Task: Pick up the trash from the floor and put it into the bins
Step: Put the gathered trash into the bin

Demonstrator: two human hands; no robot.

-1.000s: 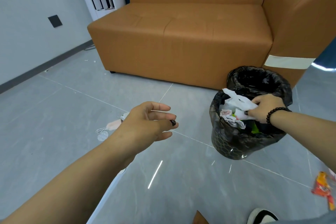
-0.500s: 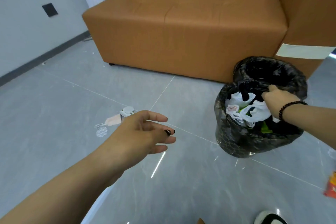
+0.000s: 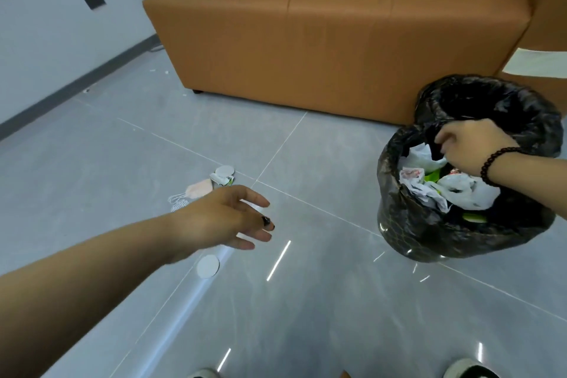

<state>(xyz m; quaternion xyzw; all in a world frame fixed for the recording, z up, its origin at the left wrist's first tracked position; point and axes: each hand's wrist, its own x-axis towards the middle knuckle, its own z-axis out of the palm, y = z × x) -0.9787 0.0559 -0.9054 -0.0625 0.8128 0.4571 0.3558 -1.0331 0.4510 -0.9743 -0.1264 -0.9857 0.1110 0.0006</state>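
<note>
Two bins lined with black bags stand by the sofa at the right: a near bin full of white plastic and paper trash, and a far bin behind it. My right hand pinches the black bag rim between them, a bead bracelet on its wrist. My left hand hovers open over the floor with fingers spread. Just beyond it on the floor lie a pale face mask and a crushed white cup. A round white lid lies below the left hand.
A tan leather sofa fills the back. The grey tiled floor spreads all around. A grey wall with a dark baseboard runs along the left. My shoes show at the bottom edge.
My right hand let go of the white trash in the near bin and moved up to grip the bag rim. My view tilted down and left; the mask and cup came closer.
</note>
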